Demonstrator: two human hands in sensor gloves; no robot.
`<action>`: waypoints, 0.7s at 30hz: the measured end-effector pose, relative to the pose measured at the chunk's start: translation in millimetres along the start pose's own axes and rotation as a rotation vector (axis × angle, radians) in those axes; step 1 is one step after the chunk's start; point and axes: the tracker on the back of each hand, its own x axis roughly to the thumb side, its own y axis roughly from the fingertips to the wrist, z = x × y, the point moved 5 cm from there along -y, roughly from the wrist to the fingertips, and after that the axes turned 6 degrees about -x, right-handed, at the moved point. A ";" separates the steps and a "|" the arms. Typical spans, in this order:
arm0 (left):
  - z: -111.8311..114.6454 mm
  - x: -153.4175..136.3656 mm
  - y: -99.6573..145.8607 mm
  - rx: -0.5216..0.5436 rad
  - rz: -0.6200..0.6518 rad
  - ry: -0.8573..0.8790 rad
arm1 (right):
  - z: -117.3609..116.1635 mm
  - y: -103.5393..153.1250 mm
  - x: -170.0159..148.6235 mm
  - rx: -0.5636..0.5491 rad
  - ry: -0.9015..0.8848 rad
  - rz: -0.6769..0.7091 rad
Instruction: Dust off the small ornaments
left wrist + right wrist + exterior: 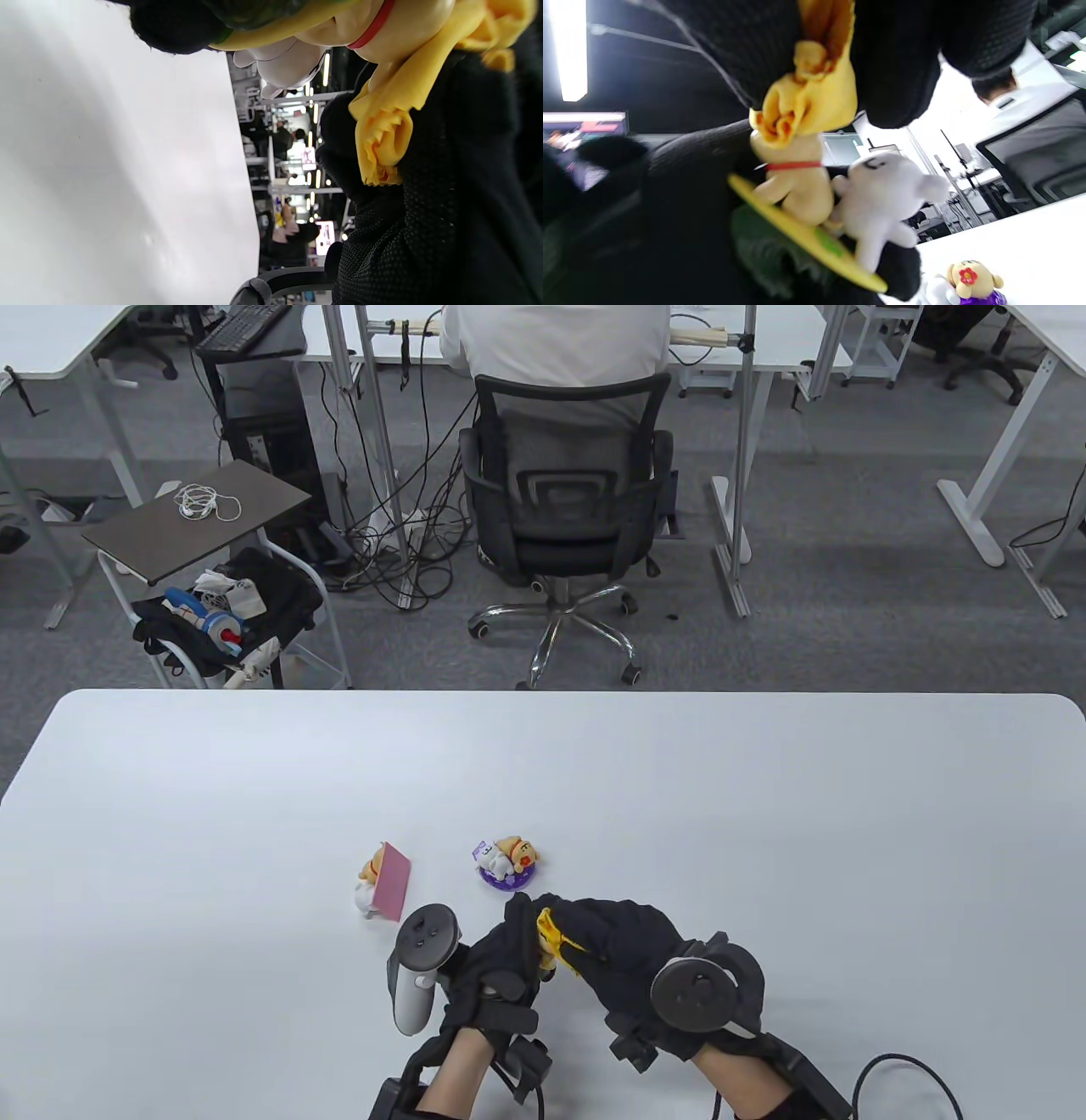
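My left hand (496, 963) grips a small ornament (814, 203), a tan figure and a white figure on a yellow and green base, and holds it above the white table (764, 814). My right hand (624, 950) pinches a yellow cloth (556, 937) and presses it on the top of the tan figure. The cloth also shows in the left wrist view (386, 131) and the right wrist view (806, 97). An ornament on a purple base (506, 863) stands just beyond the hands. A third ornament with a pink card (383, 881) stands to the left.
An office chair (564, 517) with a seated person and a small side cart (216, 560) stand beyond the table's far edge. A cable (908, 1077) trails from my right wrist at the bottom edge.
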 end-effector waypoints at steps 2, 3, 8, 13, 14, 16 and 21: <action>-1.1 -1.6 -2.3 -0.002 -0.006 -0.017 | 2.8 1.0 -4.3 -0.021 -0.019 -0.024; -0.6 -3.5 -3.4 -0.008 -0.020 -0.009 | 2.7 2.4 -0.7 -0.009 -0.022 -0.013; 3.5 0.7 -3.6 -0.014 0.007 -0.052 | -3.7 2.4 15.5 0.014 0.054 0.046; 1.9 11.7 -1.2 -0.035 0.114 0.034 | 9.2 -1.6 -28.6 -0.012 -0.007 -0.133; 3.6 13.0 -3.8 -0.066 0.131 0.064 | 8.8 -0.9 -31.6 0.006 -0.097 -0.130; 5.0 10.6 -6.4 -0.077 0.131 0.044 | 4.6 -0.8 -26.4 0.032 -0.198 -0.139; 8.4 11.1 -3.2 -0.077 0.144 0.041 | 2.5 -2.2 -20.7 0.017 -0.075 -0.085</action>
